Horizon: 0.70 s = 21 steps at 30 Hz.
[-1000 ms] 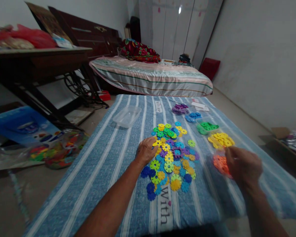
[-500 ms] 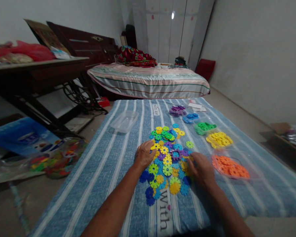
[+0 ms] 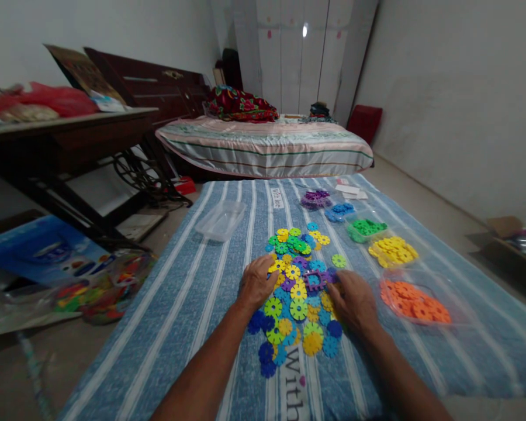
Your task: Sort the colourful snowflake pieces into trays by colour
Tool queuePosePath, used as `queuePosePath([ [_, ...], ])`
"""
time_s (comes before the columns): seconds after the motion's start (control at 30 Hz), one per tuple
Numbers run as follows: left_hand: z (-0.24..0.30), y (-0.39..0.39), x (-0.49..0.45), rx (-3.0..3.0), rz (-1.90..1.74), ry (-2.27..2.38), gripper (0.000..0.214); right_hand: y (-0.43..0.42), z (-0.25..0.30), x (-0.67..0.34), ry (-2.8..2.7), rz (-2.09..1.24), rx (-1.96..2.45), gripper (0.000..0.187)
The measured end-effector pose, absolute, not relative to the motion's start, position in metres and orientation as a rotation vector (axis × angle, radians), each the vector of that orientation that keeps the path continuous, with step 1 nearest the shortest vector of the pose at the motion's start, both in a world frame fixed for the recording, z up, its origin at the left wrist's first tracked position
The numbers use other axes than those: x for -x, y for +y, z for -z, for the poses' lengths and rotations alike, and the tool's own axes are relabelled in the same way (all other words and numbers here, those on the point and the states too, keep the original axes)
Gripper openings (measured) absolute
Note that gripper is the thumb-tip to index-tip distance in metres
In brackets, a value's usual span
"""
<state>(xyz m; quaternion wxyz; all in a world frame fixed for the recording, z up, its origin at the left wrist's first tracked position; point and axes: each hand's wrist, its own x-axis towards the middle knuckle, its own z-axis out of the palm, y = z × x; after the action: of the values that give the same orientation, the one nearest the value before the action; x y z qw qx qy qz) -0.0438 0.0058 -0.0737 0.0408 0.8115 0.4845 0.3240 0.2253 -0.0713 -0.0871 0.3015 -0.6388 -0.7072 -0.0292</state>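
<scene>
Here, left to right: clear tub (image 3: pixel 222 220) toward the far-left corner of the striped cloth (image 3: pixel 179 304); left hand (image 3: pixel 256 283), fingers curled on the mixed pile (image 3: pixel 296 292) at mid-cloth, grip hidden; right hand (image 3: pixel 353 301), back from the orange tray (image 3: pixel 414 301) by the right edge, fingers bent onto the pile, hold not discernible, so another pick seems under way. Printed "With" (image 3: pixel 291 386) at the near edge

Multicoloured flower-shaped discs (image 3: pixel 296 292) lie flat, heaped mid-cloth.

A striped bed (image 3: pixel 263 146), dark wooden table (image 3: pixel 70 126) and white wardrobe (image 3: pixel 298 58) stand behind.
</scene>
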Motion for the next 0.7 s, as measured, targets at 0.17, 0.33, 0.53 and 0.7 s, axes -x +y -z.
queuePosePath([
  [0.17,0.075,0.003,0.039,-2.519,-0.986,1.441,0.023,-0.072,0.086,-0.223,-1.854,0.053,1.671,0.034],
  [0.33,0.076,-0.002,0.03,-2.539,-0.98,1.357,0.023,-0.074,0.089,-0.222,-1.815,0.008,1.561,0.038],
  [0.53,0.072,-0.011,0.019,-2.559,-0.967,1.234,0.022,-0.078,0.088,-0.221,-1.828,-0.005,1.47,0.036],
  [0.7,0.066,-0.021,0.009,-2.605,-0.939,1.135,0.021,-0.08,0.088,-0.22,-1.849,-0.03,1.451,0.036],
])
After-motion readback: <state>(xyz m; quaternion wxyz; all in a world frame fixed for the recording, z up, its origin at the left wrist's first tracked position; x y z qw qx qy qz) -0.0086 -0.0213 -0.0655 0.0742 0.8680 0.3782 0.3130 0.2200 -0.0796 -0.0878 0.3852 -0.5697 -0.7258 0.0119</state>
